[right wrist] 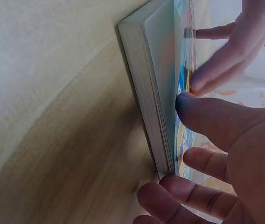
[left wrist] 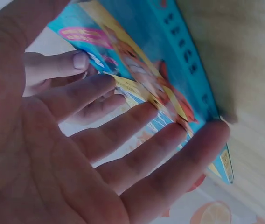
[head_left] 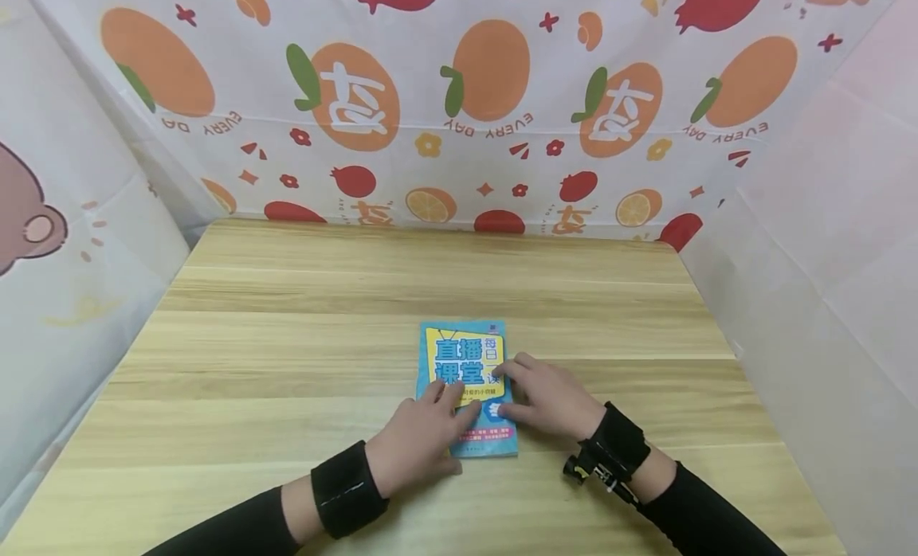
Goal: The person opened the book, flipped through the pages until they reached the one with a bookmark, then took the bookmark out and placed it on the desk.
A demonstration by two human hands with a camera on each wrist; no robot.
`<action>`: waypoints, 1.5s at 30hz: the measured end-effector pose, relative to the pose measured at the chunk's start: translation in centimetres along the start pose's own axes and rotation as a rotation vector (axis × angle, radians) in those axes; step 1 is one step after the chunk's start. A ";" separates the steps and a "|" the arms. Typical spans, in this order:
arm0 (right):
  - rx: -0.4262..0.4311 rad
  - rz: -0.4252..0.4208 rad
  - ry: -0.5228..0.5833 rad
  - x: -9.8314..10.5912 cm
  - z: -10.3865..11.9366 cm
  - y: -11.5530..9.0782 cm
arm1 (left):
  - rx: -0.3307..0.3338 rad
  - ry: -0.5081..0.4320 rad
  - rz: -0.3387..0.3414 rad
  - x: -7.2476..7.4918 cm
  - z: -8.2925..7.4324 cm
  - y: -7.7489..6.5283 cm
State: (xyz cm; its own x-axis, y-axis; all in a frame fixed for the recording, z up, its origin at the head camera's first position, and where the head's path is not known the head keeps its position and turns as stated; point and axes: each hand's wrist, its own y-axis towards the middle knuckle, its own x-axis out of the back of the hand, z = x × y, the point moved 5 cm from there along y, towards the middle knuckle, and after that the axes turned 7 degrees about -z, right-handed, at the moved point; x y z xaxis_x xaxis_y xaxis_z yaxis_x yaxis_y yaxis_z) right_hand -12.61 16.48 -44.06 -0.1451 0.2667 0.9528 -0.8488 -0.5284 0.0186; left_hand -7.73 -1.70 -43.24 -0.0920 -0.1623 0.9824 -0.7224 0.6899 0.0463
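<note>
A blue paperback book (head_left: 464,381) lay flat and closed on the wooden desk (head_left: 287,333), near the front edge and about midway across, its yellow title panel facing up. Both hands were on it. The left hand (head_left: 423,436) rested over the lower left part of the cover with its fingers (left wrist: 137,126) stretched out and relaxed, pressing the cover rather than gripping — the left wrist view showed the open palm and straight fingers laid across the cover's printed pictures. The right hand (head_left: 548,397) lay at the book's right edge, fingers spread on the cover; in the right wrist view its thumb (right wrist: 207,116) sat against the edge of the cover where the page block (right wrist: 146,93) showed, with the other fingers loosely bent beside the pages. Neither hand had lifted the book off the desk. Black sleeves and dark wrist straps (head_left: 347,488) covered both forearms. Behind the desk hung a white cloth printed with oranges (head_left: 495,70).
</note>
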 end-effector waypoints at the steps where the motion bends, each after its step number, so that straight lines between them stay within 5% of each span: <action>1: 0.000 -0.003 0.001 0.1 0.0 0.0 | -0.003 0.012 -0.012 0.0 0.0 0.1; 11: -0.014 -0.028 0.042 0.4 -0.4 -0.3 | -0.034 -0.063 -0.005 0.1 0.8 0.0; 23: -0.054 -0.232 0.116 2.7 -0.1 -1.3 | -0.003 -0.246 -0.116 0.4 1.1 -1.0; 31: 0.000 -0.201 0.059 2.0 1.6 -0.6 | 0.034 -0.410 -0.136 1.1 2.2 -1.5; 36: 0.021 -0.194 0.085 2.0 2.2 -0.3 | 0.074 -0.487 -0.215 2.1 2.6 -1.2; 41: 0.066 -0.164 0.115 1.6 2.9 0.3 | 0.142 -0.596 -0.379 3.4 3.3 -1.4; 45: 0.117 -0.132 0.111 0.9 3.4 0.7 | 0.170 -0.524 -0.492 4.5 4.4 -2.3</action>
State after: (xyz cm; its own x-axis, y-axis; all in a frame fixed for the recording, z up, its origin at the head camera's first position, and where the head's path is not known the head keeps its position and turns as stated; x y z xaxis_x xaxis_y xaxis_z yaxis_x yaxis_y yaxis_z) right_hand -11.61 13.66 -42.13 -0.0971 0.4232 0.9008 -0.8001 -0.5716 0.1823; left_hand -9.46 -7.13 -39.76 -0.0144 -0.7695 0.6385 -0.8567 0.3388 0.3890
